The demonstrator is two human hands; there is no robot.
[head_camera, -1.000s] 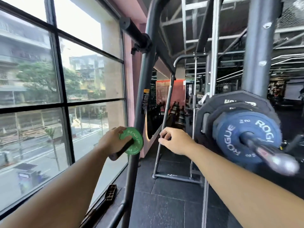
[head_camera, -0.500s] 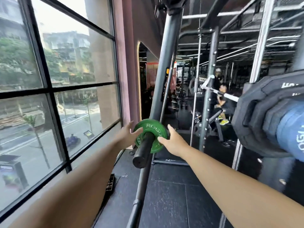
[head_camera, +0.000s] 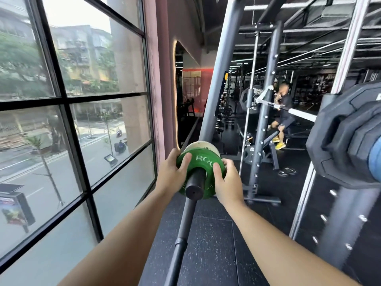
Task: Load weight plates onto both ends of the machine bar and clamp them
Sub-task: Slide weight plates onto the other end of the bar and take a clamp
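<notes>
A small green plate (head_camera: 199, 162) sits on a black peg (head_camera: 194, 185) that sticks out toward me from the rack's slanted upright (head_camera: 218, 77). A white plate (head_camera: 203, 145) shows just behind it on the same peg. My left hand (head_camera: 172, 174) grips the green plate's left rim, thumb on its face. My right hand (head_camera: 227, 181) holds the right rim the same way. At the right edge, the machine bar end carries large black plates (head_camera: 340, 141) and a blue plate (head_camera: 375, 155).
A tall window wall (head_camera: 68, 124) runs along the left. Rack uprights (head_camera: 266, 112) and a chrome guide rod (head_camera: 346, 50) stand ahead and right. A person (head_camera: 283, 112) trains at a bench beyond. Two small plates (head_camera: 287, 172) lie on the black rubber floor (head_camera: 212, 244).
My view has swung left, so the loaded bar end slid to the right edge. The green plate has gone further along the peg, and both hands now clasp its rim.
</notes>
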